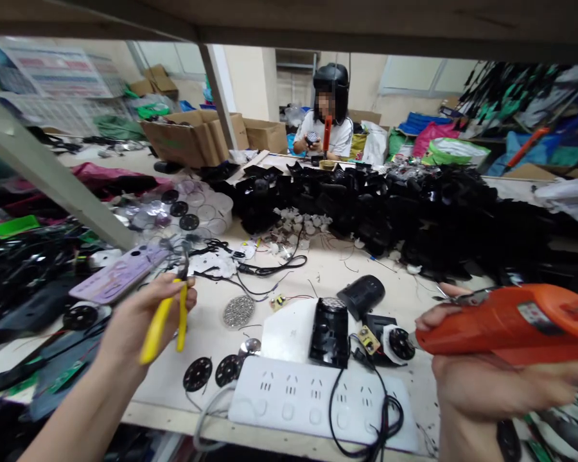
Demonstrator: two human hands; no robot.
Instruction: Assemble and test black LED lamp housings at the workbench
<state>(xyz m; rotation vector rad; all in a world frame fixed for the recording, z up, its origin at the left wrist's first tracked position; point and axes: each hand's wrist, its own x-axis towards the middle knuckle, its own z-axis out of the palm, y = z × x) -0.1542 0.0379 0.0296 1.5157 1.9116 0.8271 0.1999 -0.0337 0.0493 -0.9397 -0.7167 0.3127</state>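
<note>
My left hand (pixel 147 314) is closed round yellow-handled pliers (pixel 182 314), their metal jaws pointing away from me over the bench. My right hand (pixel 491 391) grips an orange electric screwdriver (pixel 486 324), lying sideways with its narrow end toward the left. Near that end are a black round part (pixel 399 343) and a small circuit board (pixel 367 339) with wires. Left of these, a black open housing (pixel 330 330) touches a white sheet-like piece (pixel 284 330). Another black housing (pixel 361 295) lies behind it. A round metal mesh disc (pixel 239 312) rests between my hands.
A white power strip (pixel 313 398) with a black cable lies along the front edge. Two black slotted discs (pixel 197 373) are beside it. Black housings (pixel 366 199) are heaped across the back. A slanting metal post (pixel 52 154) stands left. A person (pixel 325 122) sits opposite.
</note>
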